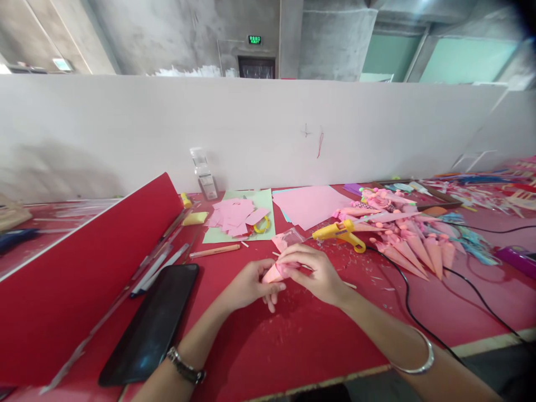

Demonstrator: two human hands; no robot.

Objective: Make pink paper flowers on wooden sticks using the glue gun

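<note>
A small pink paper cone (pixel 274 273) is held between both hands above the red table (pixel 268 357). My left hand (pixel 251 285) wraps its fingers and thumb round the cone from the left. From the right, my right hand (pixel 312 271) pinches the cone's wider end, its fingertips partly hiding it. Just behind my right hand lies a clear packet with pink pieces (pixel 288 239). A yellow glue gun (pixel 341 233) rests beyond my right hand, beside a pile of finished-looking pink cones (pixel 419 248).
A black phone (pixel 153 324) and pens lie at the left beside a red upright board (pixel 96 279). Pink paper pieces (pixel 237 215) lie on a green sheet, with pink sheets (pixel 310 204) beside them. Black cords (pixel 408 296) run across the right side.
</note>
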